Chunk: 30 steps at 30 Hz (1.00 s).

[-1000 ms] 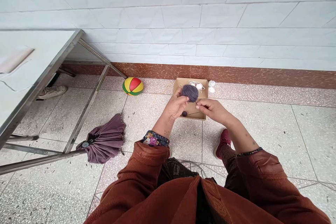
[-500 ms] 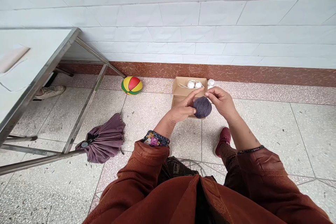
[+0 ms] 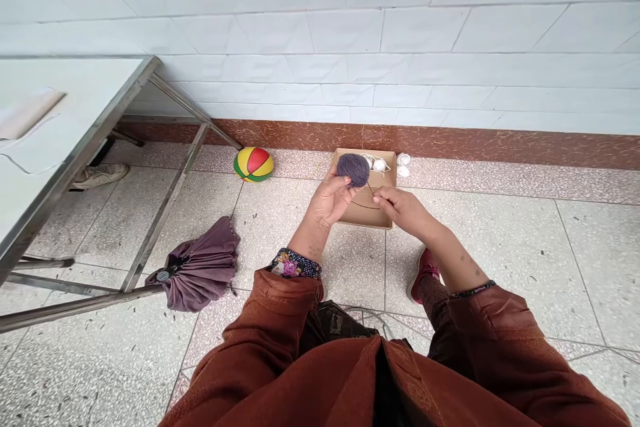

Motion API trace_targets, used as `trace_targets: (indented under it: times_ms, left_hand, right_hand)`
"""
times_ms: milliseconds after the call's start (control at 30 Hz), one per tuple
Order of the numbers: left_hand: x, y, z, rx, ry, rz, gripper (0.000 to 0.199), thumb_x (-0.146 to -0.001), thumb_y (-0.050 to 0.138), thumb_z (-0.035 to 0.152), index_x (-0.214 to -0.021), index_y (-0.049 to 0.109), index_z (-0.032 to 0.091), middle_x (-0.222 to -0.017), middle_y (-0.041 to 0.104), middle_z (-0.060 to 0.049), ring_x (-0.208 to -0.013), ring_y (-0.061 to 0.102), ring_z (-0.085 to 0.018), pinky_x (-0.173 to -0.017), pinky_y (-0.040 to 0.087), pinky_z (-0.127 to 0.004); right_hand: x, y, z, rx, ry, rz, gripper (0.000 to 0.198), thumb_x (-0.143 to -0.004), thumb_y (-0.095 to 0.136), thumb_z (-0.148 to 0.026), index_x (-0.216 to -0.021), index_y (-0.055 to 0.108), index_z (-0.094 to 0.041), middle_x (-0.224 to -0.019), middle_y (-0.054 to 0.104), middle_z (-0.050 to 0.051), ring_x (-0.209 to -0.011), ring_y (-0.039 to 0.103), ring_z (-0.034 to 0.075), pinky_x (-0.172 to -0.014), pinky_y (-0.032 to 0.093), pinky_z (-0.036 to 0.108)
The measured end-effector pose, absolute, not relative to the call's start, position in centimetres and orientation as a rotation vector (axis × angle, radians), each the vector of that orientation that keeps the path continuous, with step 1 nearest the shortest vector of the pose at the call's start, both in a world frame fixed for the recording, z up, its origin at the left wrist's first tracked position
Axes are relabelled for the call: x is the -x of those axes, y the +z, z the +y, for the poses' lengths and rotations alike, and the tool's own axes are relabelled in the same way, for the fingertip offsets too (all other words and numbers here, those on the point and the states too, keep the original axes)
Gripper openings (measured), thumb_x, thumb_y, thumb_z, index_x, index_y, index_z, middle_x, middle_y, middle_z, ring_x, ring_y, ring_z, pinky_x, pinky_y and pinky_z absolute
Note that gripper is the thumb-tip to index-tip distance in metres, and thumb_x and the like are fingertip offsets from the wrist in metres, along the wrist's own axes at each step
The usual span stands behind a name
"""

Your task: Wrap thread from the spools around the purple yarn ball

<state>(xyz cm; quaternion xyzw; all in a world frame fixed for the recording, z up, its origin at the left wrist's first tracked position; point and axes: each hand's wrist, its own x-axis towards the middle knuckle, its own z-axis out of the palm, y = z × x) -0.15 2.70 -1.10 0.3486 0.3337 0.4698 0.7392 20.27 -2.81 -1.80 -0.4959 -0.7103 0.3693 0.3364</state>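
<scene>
A ball of dark purple-grey yarn [image 3: 353, 170] is gripped in my left hand [image 3: 331, 199], raised over a shallow cardboard box [image 3: 367, 215]. My right hand [image 3: 401, 208] is closed in a pinch on a strand of the same yarn [image 3: 371, 189], which runs up to the ball. Inside the box near its back wall lie small white yarn balls [image 3: 379, 165], partly hidden behind the dark one. More white balls [image 3: 403, 160] sit on the floor against the box's right side.
At the left stands a metal-framed table [image 3: 100, 97] with a folded umbrella [image 3: 203, 267] beside its leg. A red, yellow and green ball [image 3: 253, 164] rests near the tiled wall [image 3: 350, 33]. Another person's shoe [image 3: 100, 175] shows under the table.
My left hand has shifted the yarn ball left and away from me, tilting it up. My right hand has moved slightly down and left, drawing a strand below the ball.
</scene>
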Motion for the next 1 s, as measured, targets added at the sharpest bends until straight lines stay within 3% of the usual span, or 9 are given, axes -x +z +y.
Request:
trace_targets:
  times_ms: [200, 367, 533, 667, 800, 900, 1000]
  left_hand:
    - [0.1, -2.3, 2.7, -0.974, 0.943, 0.895, 0.059, -0.067, 0.084, 0.027, -0.125, 0.073, 0.023, -0.122, 0.076, -0.006, -0.120, 0.068, -0.026, -0.110, 0.052, -0.043]
    - [-0.4, -2.3, 1.6, -1.143, 0.707, 0.773, 0.076, -0.069, 0.085, 0.024, -0.143, 0.071, 0.026, -0.130, 0.074, -0.008, -0.119, 0.068, -0.027, -0.112, 0.050, -0.047]
    - [-0.7, -2.1, 0.7, -1.027, 0.533, 0.506, 0.093, -0.073, 0.090, 0.039, -0.160, 0.058, 0.033, -0.126, 0.074, -0.010, -0.113, 0.071, -0.030, -0.099, 0.058, -0.047]
    - [-1.0, -1.7, 0.5, -0.863, 0.572, 0.422, 0.092, -0.069, 0.094, 0.050, -0.154, 0.063, 0.033, -0.141, 0.072, -0.013, -0.119, 0.073, -0.034, -0.096, 0.062, -0.048]
    - [-0.8, -0.9, 1.1, -0.796, 0.754, 0.495, 0.086, -0.067, 0.094, 0.051, -0.144, 0.066, 0.026, -0.141, 0.072, -0.016, -0.130, 0.071, -0.039, -0.101, 0.061, -0.050]
    - [-0.3, -0.6, 1.9, -0.783, 0.905, 0.594, 0.075, -0.071, 0.089, 0.043, -0.140, 0.064, 0.027, -0.134, 0.073, -0.012, -0.133, 0.069, -0.035, -0.106, 0.058, -0.049]
    - [0.0, -1.0, 2.5, -0.783, 0.985, 0.691, 0.063, -0.071, 0.084, 0.034, -0.131, 0.065, 0.027, -0.124, 0.074, -0.007, -0.123, 0.069, -0.027, -0.105, 0.056, -0.043]
  right_hand:
    - [-21.2, 1.6, -3.4, 1.082, 1.027, -1.838, 0.030, -0.109, 0.063, -0.051, -0.095, 0.073, -0.027, -0.087, 0.069, 0.002, -0.077, 0.060, 0.019, -0.076, 0.050, 0.035]
    - [-22.3, 1.1, -2.8, 1.230, 0.757, -1.629, 0.029, -0.105, 0.071, -0.053, -0.089, 0.075, -0.029, -0.086, 0.069, 0.003, -0.083, 0.062, 0.023, -0.083, 0.052, 0.040]
    - [-22.7, -1.1, -1.9, 1.386, 0.668, -1.484, 0.035, -0.101, 0.072, -0.058, -0.084, 0.071, -0.027, -0.081, 0.066, 0.003, -0.078, 0.058, 0.022, -0.078, 0.050, 0.038]
    - [-22.4, -2.9, -1.6, 1.440, 0.710, -1.490, 0.040, -0.103, 0.064, -0.059, -0.082, 0.067, -0.026, -0.082, 0.067, 0.004, -0.079, 0.059, 0.022, -0.078, 0.049, 0.037]
    - [-22.0, -4.2, -1.6, 1.486, 0.779, -1.562, 0.036, -0.105, 0.061, -0.056, -0.086, 0.069, -0.026, -0.084, 0.071, 0.006, -0.082, 0.062, 0.024, -0.077, 0.049, 0.037]
    - [-21.7, -4.1, -1.8, 1.434, 0.843, -1.656, 0.034, -0.105, 0.059, -0.054, -0.091, 0.071, -0.026, -0.090, 0.074, 0.007, -0.086, 0.065, 0.025, -0.081, 0.051, 0.038]
    - [-21.5, -2.7, -2.2, 1.331, 0.990, -1.807, 0.035, -0.106, 0.060, -0.053, -0.088, 0.070, -0.025, -0.087, 0.073, 0.005, -0.080, 0.063, 0.022, -0.078, 0.050, 0.037]
